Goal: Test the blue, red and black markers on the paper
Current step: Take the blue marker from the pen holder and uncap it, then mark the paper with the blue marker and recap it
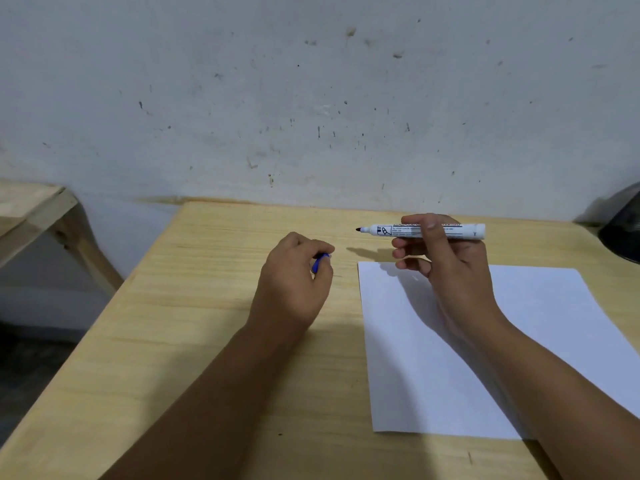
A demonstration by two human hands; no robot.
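Paper (519, 341) on the worktop (207, 341) is seen unmarked, so testing is judged barely begun: an uncapped marker (398, 231) is held above it in the right hand (446, 265), a blue cap (319, 262) is enclosed in the left hand (294, 275), no other markers visible.

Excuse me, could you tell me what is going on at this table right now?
A person sits at a light wooden table with a blank white sheet of paper lying on it. The right hand holds an uncapped white-barrelled marker level above the paper's far edge, its dark tip pointing left. The left hand is closed around a small blue cap, beside the paper. No mark shows on the sheet yet.
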